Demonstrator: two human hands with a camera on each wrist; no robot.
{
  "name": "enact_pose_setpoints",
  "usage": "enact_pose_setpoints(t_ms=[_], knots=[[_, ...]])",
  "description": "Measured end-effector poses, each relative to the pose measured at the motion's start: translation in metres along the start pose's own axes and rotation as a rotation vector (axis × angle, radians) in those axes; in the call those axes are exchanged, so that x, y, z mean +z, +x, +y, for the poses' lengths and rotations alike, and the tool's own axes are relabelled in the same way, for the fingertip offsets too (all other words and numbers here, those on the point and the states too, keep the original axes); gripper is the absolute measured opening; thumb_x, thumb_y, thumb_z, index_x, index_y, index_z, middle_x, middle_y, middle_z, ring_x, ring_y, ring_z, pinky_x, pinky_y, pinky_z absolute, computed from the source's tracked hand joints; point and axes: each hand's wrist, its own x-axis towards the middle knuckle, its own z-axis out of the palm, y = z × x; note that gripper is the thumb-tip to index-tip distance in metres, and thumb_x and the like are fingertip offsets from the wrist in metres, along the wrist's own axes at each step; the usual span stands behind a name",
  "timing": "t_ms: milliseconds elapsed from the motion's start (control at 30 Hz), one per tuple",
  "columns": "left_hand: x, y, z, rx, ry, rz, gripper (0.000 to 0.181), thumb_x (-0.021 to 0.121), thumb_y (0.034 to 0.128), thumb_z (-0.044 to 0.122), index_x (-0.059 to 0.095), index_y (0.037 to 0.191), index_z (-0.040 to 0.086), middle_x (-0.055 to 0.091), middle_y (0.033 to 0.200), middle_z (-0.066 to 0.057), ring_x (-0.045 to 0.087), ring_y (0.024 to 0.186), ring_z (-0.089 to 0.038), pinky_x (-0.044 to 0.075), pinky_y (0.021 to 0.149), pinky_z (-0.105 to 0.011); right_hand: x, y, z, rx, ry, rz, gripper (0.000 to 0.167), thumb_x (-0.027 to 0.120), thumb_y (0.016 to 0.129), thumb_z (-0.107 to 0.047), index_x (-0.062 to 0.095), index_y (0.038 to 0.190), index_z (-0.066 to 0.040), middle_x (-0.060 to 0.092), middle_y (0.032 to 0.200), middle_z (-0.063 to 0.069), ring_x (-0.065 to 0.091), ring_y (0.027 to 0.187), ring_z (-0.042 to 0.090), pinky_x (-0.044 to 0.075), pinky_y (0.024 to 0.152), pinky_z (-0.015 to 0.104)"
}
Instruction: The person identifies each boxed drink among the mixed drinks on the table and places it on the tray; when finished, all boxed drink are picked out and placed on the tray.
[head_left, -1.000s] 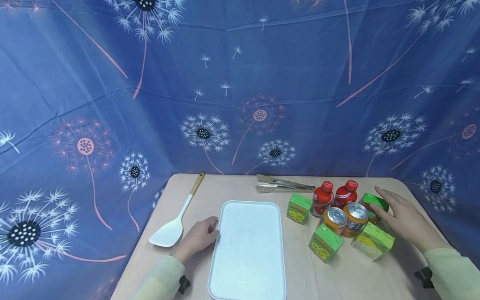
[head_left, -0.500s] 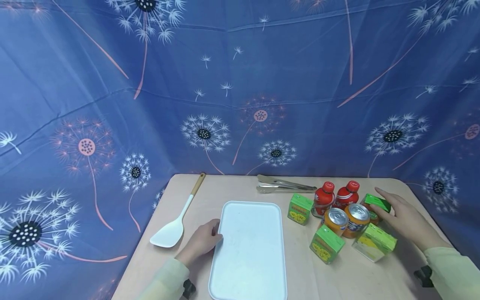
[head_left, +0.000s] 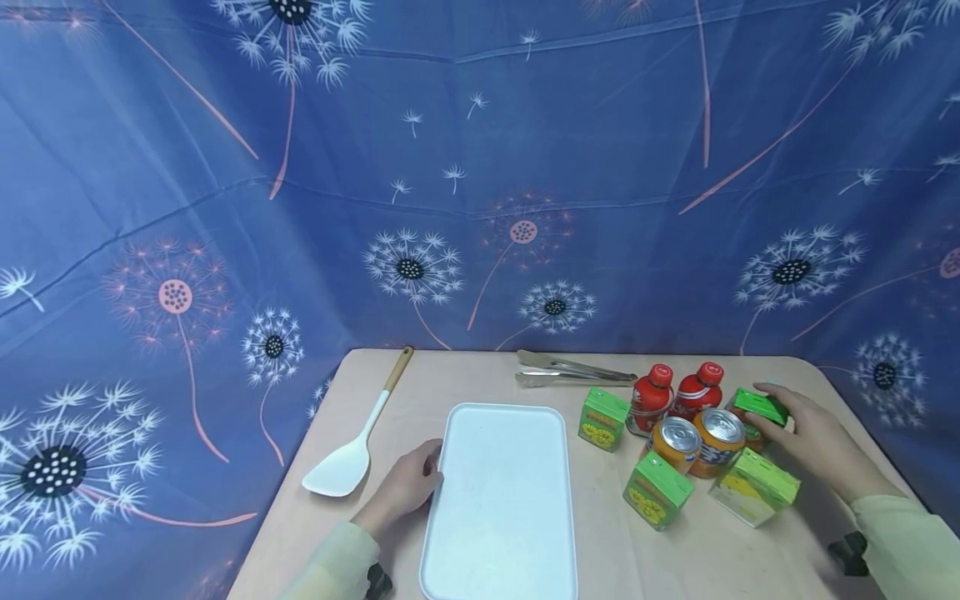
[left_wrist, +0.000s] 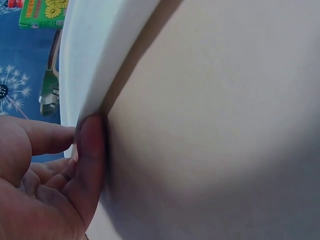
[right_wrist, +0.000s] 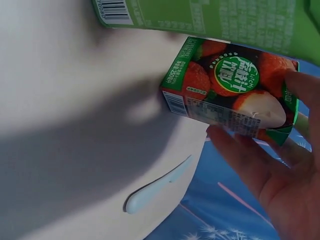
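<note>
The juice box (right_wrist: 227, 82) stands on the far right part of the counter (head_left: 615, 558), directly at the fingers of the right hand (head_left: 817, 433), to the left of its palm. Its long axis goes upward, so the hand comes to its upper part from the right side. This right hand is by far the nearer one. Its grip is spread as wide as the box, with thumb and fingers round the top part; it seems to have hold of it, but how firmly I cannot tell.

The box is green at top and edges, with red fruits, one peeled white fruit, and a round green badge.

Just beside it, to the left, is an orange can (head_left: 720, 427); nearer to the person is a light green box (head_left: 756, 487). Well apart, the left hand (head_left: 405, 482) pinches the left edge of the white tray (head_left: 498, 500).
</note>
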Motion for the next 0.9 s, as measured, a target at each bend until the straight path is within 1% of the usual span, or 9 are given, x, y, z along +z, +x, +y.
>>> enact_pose_setpoints(t_ms=[100, 133, 200, 267, 367, 567, 667, 767, 900], knots=[[0.001, 0.000, -0.003, 0.004, -0.025, -0.002, 0.052, 0.062, 0.1018, 0.011, 0.051, 0.152, 0.002, 0.069, 0.126, -0.015, 0.066, 0.110, -0.028, 0.055, 0.096, -0.050, 0.000, 0.001, 0.002, 0.006, 0.038, -0.007, 0.076, 0.066, 0.103, -0.044, 0.040, 0.153, 0.008, 0.041, 0.144, 0.044, 0.042, 0.122, 0.066, 0.041, 0.088, 0.080], [0.001, 0.000, -0.004, 0.005, -0.042, -0.007, 0.052, 0.061, 0.1022, 0.011, 0.051, 0.152, 0.003, 0.069, 0.125, -0.015, 0.066, 0.109, -0.028, 0.055, 0.094, -0.050, 0.000, 0.001, 0.002, 0.006, 0.051, -0.008, 0.076, 0.066, 0.103, -0.044, 0.040, 0.152, 0.009, 0.042, 0.143, 0.043, 0.043, 0.121, 0.065, 0.042, 0.087, 0.079], [0.002, 0.000, -0.007, 0.006, -0.068, -0.018, 0.052, 0.061, 0.1025, 0.011, 0.050, 0.153, 0.003, 0.070, 0.119, -0.014, 0.067, 0.106, -0.027, 0.057, 0.090, -0.048, 0.000, 0.001, 0.004, 0.012, 0.084, -0.014, 0.076, 0.066, 0.104, -0.043, 0.040, 0.152, 0.009, 0.042, 0.144, 0.042, 0.045, 0.120, 0.064, 0.044, 0.085, 0.078], [0.002, 0.000, -0.009, -0.001, -0.089, -0.030, 0.054, 0.062, 0.1027, 0.011, 0.049, 0.154, 0.003, 0.070, 0.105, -0.007, 0.066, 0.098, -0.020, 0.057, 0.083, -0.041, 0.000, 0.000, 0.006, 0.013, 0.111, -0.013, 0.074, 0.067, 0.104, -0.041, 0.041, 0.151, 0.009, 0.045, 0.142, 0.041, 0.048, 0.118, 0.063, 0.047, 0.083, 0.075], [0.003, 0.000, -0.011, -0.002, -0.113, -0.045, 0.055, 0.062, 0.1027, 0.010, 0.046, 0.155, 0.003, 0.062, 0.088, -0.001, 0.062, 0.088, -0.016, 0.055, 0.075, -0.035, 0.001, -0.001, 0.009, 0.023, 0.152, -0.013, 0.070, 0.067, 0.104, -0.039, 0.044, 0.149, 0.009, 0.049, 0.138, 0.039, 0.052, 0.114, 0.059, 0.050, 0.080, 0.071], [0.004, 0.000, -0.016, 0.020, -0.183, -0.061, 0.057, 0.061, 0.1022, 0.006, 0.044, 0.156, 0.001, 0.058, 0.084, -0.003, 0.062, 0.074, -0.016, 0.057, 0.061, -0.031, 0.001, -0.003, 0.015, 0.053, 0.226, -0.016, 0.068, 0.068, 0.103, -0.038, 0.046, 0.149, 0.006, 0.046, 0.142, 0.040, 0.052, 0.115, 0.061, 0.049, 0.079, 0.071], [0.004, 0.000, -0.017, 0.025, -0.211, -0.068, 0.057, 0.061, 0.1024, 0.006, 0.043, 0.157, 0.000, 0.057, 0.083, -0.004, 0.062, 0.071, -0.017, 0.056, 0.058, -0.030, 0.002, -0.004, 0.019, 0.049, 0.255, -0.018, 0.066, 0.069, 0.103, -0.035, 0.047, 0.149, 0.007, 0.045, 0.143, 0.039, 0.054, 0.113, 0.059, 0.052, 0.078, 0.068], [0.004, 0.001, -0.019, 0.031, -0.214, -0.072, 0.057, 0.061, 0.1030, 0.008, 0.044, 0.157, 0.001, 0.057, 0.083, -0.003, 0.061, 0.071, -0.016, 0.056, 0.060, -0.029, 0.003, -0.005, 0.023, 0.052, 0.266, -0.013, 0.065, 0.071, 0.102, -0.037, 0.050, 0.148, 0.005, 0.053, 0.138, 0.029, 0.064, 0.105, 0.030, 0.059, 0.074, 0.050], [0.003, 0.002, -0.022, 0.029, -0.215, -0.073, 0.057, 0.062, 0.1033, 0.010, 0.045, 0.157, 0.004, 0.057, 0.085, -0.003, 0.059, 0.075, -0.016, 0.054, 0.063, -0.028, 0.005, -0.008, 0.026, 0.066, 0.343, -0.012, 0.066, 0.072, 0.101, -0.037, 0.049, 0.148, 0.003, 0.060, 0.120, 0.006, 0.057, 0.090, -0.006, 0.062, 0.065, 0.031]])
